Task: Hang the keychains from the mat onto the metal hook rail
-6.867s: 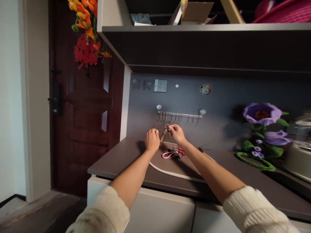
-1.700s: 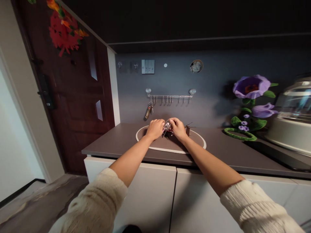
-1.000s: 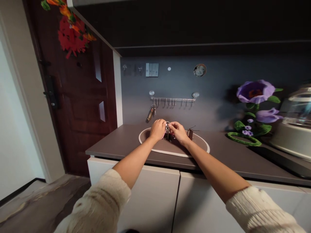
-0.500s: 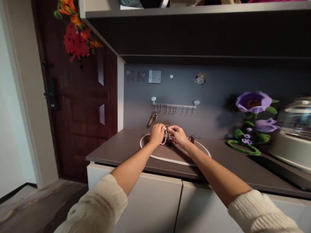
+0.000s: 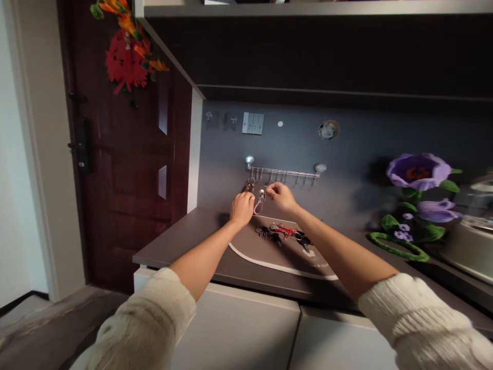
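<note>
Pink cord hung from the key ring [image 5: 261, 200] pinched in the right hand [image 5: 281, 197], raised just below the hook rail [image 5: 284, 173] on the far wall. The left hand [image 5: 242, 208] was loosely curled beside it, gripping nothing that could be seen. Left of them another keychain [image 5: 248, 186] already hung. More keys [image 5: 285, 234] lay on the mat [image 5: 269, 257] nearer. Hanging seemed underway; next, the ring needed threading onto a free hook.

- Pink strap [image 5: 259, 206], looped, between the bare hands.
- Cream knitted sleeves [image 5: 423, 324].
- Grey-brown mat [image 5: 246, 246], pale rim.
- Red keyring [image 5: 283, 229] and black keys [image 5: 265, 234] on the mat.
- Silver hook rail [image 5: 285, 172] against a slate-grey wall [image 5: 346, 169].
- Dark red-brown door [image 5: 127, 154].
- Red and orange flowers [image 5: 129, 51].
- Purple flower [image 5: 418, 172], green leaves.
- White cabinet fronts [image 5: 239, 334].
</note>
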`<state>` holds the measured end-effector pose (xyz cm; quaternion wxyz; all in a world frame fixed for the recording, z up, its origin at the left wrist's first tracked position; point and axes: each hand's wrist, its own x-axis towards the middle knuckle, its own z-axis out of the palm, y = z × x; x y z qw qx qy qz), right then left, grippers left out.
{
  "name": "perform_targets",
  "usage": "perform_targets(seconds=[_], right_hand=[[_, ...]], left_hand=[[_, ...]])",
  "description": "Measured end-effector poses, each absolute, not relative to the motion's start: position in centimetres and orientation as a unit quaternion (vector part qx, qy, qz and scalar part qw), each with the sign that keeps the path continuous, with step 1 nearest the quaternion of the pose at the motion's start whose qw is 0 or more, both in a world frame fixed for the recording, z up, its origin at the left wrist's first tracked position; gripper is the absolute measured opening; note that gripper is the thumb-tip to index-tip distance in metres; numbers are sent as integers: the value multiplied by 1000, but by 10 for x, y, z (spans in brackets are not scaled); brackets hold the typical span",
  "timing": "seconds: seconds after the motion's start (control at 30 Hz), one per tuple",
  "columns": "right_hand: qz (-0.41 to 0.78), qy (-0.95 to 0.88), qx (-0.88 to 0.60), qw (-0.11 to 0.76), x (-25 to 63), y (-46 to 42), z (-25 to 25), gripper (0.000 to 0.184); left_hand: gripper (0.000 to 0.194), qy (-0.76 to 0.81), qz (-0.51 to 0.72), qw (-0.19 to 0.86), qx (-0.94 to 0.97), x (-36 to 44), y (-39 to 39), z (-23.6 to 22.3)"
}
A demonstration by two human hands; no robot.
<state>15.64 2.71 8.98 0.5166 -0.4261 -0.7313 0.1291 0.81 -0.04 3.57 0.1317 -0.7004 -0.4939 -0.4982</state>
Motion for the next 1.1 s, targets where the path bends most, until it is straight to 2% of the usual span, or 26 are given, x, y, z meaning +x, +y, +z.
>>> perform_targets(seconds=[0.37, 0.8, 1.1], right_hand=[[60, -718, -468, 512, 145, 64, 104, 6], [0, -695, -507, 510, 120, 91, 122, 11], [-55, -688, -544, 477, 116, 96, 129, 15]], left_hand=[[25, -512, -467, 149, -706, -1, 11, 21], [26, -509, -459, 139, -714, 3, 9, 24], [26, -504, -460, 139, -717, 5, 8, 25]])
